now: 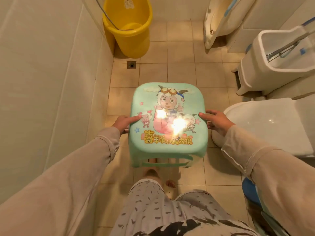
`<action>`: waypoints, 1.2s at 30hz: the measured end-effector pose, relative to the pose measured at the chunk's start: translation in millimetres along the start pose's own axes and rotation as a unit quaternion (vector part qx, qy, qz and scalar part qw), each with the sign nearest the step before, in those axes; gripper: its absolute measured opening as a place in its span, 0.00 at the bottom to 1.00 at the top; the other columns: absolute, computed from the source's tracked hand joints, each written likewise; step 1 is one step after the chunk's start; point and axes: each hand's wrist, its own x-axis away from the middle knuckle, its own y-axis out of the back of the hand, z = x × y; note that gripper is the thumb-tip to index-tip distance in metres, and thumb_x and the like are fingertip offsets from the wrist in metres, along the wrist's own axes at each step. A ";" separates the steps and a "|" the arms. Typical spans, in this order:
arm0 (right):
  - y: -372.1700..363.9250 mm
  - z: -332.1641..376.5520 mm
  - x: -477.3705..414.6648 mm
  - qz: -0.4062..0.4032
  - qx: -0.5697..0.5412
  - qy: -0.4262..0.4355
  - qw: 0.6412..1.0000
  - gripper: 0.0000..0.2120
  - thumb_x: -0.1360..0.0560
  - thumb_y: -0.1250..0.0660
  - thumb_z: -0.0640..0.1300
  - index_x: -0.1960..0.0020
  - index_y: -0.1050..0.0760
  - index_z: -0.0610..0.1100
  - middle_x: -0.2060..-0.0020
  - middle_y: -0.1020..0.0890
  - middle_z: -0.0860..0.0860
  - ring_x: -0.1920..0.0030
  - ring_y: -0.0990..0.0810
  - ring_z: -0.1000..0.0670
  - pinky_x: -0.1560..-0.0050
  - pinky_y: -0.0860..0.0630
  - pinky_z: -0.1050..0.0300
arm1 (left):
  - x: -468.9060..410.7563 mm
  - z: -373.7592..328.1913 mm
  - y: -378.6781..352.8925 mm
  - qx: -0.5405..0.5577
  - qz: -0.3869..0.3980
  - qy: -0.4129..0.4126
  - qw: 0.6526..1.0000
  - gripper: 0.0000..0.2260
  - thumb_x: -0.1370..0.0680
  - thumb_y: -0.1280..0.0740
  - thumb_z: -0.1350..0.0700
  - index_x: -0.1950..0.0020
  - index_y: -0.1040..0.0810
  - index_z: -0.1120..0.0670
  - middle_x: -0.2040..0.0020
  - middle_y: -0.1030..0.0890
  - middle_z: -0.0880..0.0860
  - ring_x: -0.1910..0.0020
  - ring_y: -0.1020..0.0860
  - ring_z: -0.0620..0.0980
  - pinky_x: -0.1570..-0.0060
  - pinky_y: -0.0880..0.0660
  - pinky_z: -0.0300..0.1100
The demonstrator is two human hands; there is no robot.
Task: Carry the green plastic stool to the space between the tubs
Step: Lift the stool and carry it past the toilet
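Note:
The green plastic stool point(167, 126), with a cartoon print on its seat, is held in front of me above the tiled floor. My left hand point(124, 122) grips its left edge, thumb on top. On the opposite edge my right hand point(216, 120) grips the same way. A tall yellow tub point(129, 29) stands at the far left by the wall. Leaning against the far right wall is a white tub point(214, 23). Bare floor lies between the two tubs.
A white toilet point(265, 126) sits at the right, its open tank point(279, 55) behind it. The left wall runs close beside me. A floor drain point(131, 64) lies below the yellow tub. A blue object point(250, 189) shows under my right sleeve. My bare feet are under the stool.

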 end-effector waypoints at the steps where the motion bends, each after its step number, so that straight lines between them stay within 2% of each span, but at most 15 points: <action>1: -2.7 11.1 -9.1 -0.003 -0.002 -0.001 1.000 0.30 0.29 0.31 0.44 0.30 0.35 0.37 0.47 0.20 0.42 0.60 0.21 0.49 0.57 0.24 0.58 | -10.8 -12.0 4.6 -0.003 0.004 0.000 1.000 0.21 0.28 0.32 0.53 0.40 0.25 0.65 0.49 0.20 0.59 0.62 0.22 0.48 0.65 0.27 0.39; 5: -15.1 58.9 -47.2 -0.024 -0.001 0.001 1.000 0.29 0.29 0.31 0.45 0.32 0.34 0.36 0.48 0.20 0.42 0.60 0.20 0.49 0.59 0.24 0.58 | -54.5 -62.8 25.4 -0.019 0.014 0.012 1.000 0.21 0.27 0.33 0.54 0.40 0.25 0.66 0.47 0.20 0.61 0.59 0.22 0.52 0.63 0.25 0.38; 7: -18.9 76.2 -62.9 -0.037 -0.001 0.000 0.999 0.29 0.30 0.30 0.45 0.32 0.32 0.36 0.45 0.20 0.41 0.57 0.20 0.46 0.54 0.22 0.55 | -71.5 -84.9 30.7 -0.027 0.021 0.015 0.999 0.21 0.27 0.33 0.54 0.40 0.25 0.66 0.47 0.20 0.61 0.63 0.22 0.50 0.66 0.24 0.37; 9: -20.9 94.0 -78.8 -0.051 -0.010 0.000 0.999 0.28 0.29 0.30 0.44 0.33 0.32 0.36 0.42 0.21 0.39 0.53 0.21 0.45 0.48 0.24 0.50 | -91.2 -108.9 34.4 -0.029 0.029 0.017 0.999 0.21 0.27 0.32 0.54 0.40 0.25 0.66 0.49 0.20 0.60 0.64 0.22 0.49 0.64 0.25 0.38; 14: -13.6 123.8 -103.8 -0.053 -0.032 -0.007 0.998 0.27 0.30 0.30 0.43 0.33 0.32 0.36 0.43 0.21 0.38 0.50 0.23 0.42 0.48 0.24 0.51 | -126.3 -156.5 34.6 -0.045 0.037 0.012 0.998 0.21 0.28 0.31 0.53 0.41 0.25 0.65 0.44 0.20 0.62 0.63 0.22 0.49 0.62 0.26 0.38; 16: -7.7 133.3 -114.8 -0.049 -0.038 -0.011 0.998 0.27 0.30 0.30 0.42 0.33 0.32 0.36 0.45 0.21 0.38 0.51 0.23 0.42 0.51 0.24 0.52 | -138.2 -174.2 33.1 -0.059 0.044 0.006 0.997 0.21 0.28 0.31 0.53 0.40 0.25 0.65 0.42 0.20 0.62 0.62 0.21 0.51 0.59 0.25 0.40; 18: -1.4 142.3 -128.2 -0.048 -0.038 -0.011 0.998 0.27 0.30 0.30 0.42 0.34 0.31 0.37 0.47 0.20 0.39 0.52 0.24 0.42 0.50 0.25 0.51 | -150.8 -190.7 29.5 -0.076 0.050 0.003 0.996 0.22 0.28 0.31 0.52 0.40 0.25 0.64 0.41 0.20 0.62 0.56 0.21 0.54 0.52 0.24 0.44; 22: 15.9 168.3 -164.0 -0.057 -0.047 -0.009 0.997 0.26 0.31 0.29 0.44 0.35 0.30 0.40 0.47 0.19 0.42 0.53 0.21 0.44 0.45 0.25 0.49 | -183.7 -229.2 15.0 -0.080 0.053 -0.002 0.995 0.23 0.28 0.32 0.52 0.39 0.26 0.64 0.41 0.20 0.62 0.56 0.21 0.54 0.56 0.25 0.42; 26: 38.2 203.5 -207.0 -0.052 -0.052 -0.014 0.997 0.24 0.30 0.30 0.44 0.36 0.29 0.39 0.48 0.19 0.42 0.53 0.21 0.43 0.41 0.26 0.46 | -220.4 -269.8 -6.2 -0.075 0.038 0.010 0.996 0.24 0.28 0.31 0.52 0.38 0.27 0.65 0.40 0.21 0.63 0.50 0.23 0.56 0.46 0.26 0.47; 31: 70.2 252.4 -251.3 -0.048 -0.041 -0.024 0.998 0.24 0.29 0.31 0.45 0.36 0.29 0.37 0.49 0.20 0.42 0.51 0.22 0.43 0.40 0.26 0.46 | -258.0 -320.0 -28.7 -0.057 0.026 0.026 0.998 0.27 0.30 0.29 0.51 0.38 0.27 0.66 0.40 0.21 0.63 0.47 0.22 0.59 0.44 0.26 0.49; 33: 81.3 272.4 -265.3 -0.050 -0.033 -0.018 0.998 0.24 0.29 0.32 0.44 0.35 0.29 0.36 0.50 0.20 0.42 0.53 0.22 0.44 0.43 0.26 0.47 | -268.8 -339.6 -36.1 -0.050 0.020 0.018 0.998 0.26 0.31 0.29 0.51 0.39 0.26 0.66 0.41 0.21 0.63 0.49 0.22 0.58 0.44 0.26 0.48; 36: 97.6 299.8 -281.9 -0.056 -0.051 -0.006 0.997 0.23 0.28 0.32 0.43 0.35 0.28 0.36 0.58 0.19 0.47 0.60 0.21 0.48 0.55 0.24 0.55 | -281.2 -370.8 -47.6 -0.037 0.009 -0.003 0.999 0.23 0.30 0.30 0.52 0.40 0.24 0.65 0.44 0.20 0.62 0.47 0.22 0.59 0.43 0.27 0.48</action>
